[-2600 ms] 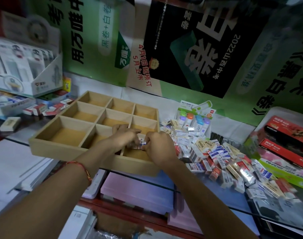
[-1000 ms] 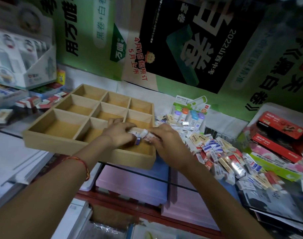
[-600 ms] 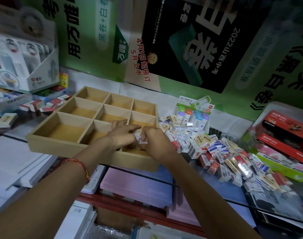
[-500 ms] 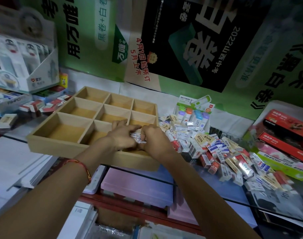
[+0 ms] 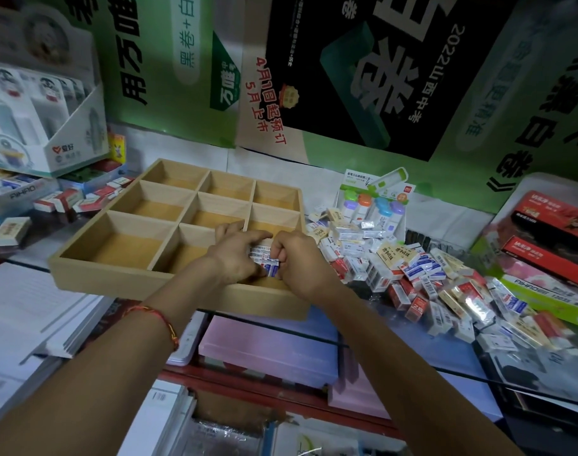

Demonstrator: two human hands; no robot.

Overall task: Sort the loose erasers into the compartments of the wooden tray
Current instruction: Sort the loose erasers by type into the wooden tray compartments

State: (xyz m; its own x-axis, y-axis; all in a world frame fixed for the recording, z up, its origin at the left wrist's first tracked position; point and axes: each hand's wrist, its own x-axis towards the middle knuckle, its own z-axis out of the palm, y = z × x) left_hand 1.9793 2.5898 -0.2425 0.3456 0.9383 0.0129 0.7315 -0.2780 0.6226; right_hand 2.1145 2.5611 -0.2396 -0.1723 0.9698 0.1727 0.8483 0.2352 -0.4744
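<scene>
both hands (image 5: 264,258) — gripping erasers (image 5: 263,260), over tray (image 5: 129,278)

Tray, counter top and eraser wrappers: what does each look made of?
Tray: pale wood, matte and seemingly unvarnished; the darker compartment floors could be cork or fibreboard. Counter top: clear glass, since pink boxes show through it. Held erasers: probably printed paper sleeves; some in the pile glint like film wrap.

The left hand (image 5: 236,260) and right hand (image 5: 302,266) have drawn together around the erasers (image 5: 263,262).
</scene>
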